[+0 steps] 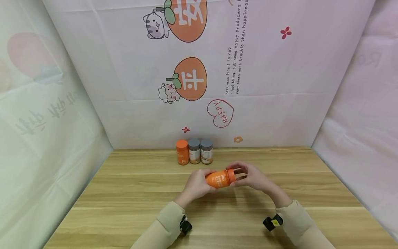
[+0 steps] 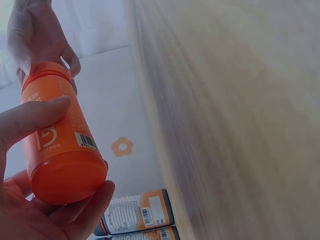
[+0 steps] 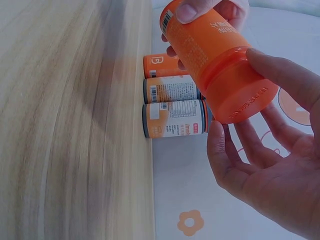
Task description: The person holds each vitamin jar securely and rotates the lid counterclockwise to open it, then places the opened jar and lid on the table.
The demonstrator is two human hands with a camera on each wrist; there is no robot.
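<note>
An orange pill bottle (image 1: 218, 179) with a ribbed orange cap (image 3: 242, 95) is held tilted on its side above the wooden table. My left hand (image 1: 199, 183) grips its body; the thumb lies across the label in the left wrist view, with the fingers wrapped beneath. On the other end, my right hand (image 1: 252, 177) has its curled fingers and thumb around the cap's rim, the palm standing off from the cap's top. Behind the hands a second orange bottle (image 1: 182, 152) and two grey-capped bottles (image 1: 194, 151) (image 1: 206, 151) stand upright in a row.
The wooden table (image 1: 124, 200) ends at a white printed cloth backdrop (image 1: 267, 86), close behind the row of bottles. Cloth walls also rise on the left and right sides. Small black cameras (image 1: 186, 225) sit at both wrists.
</note>
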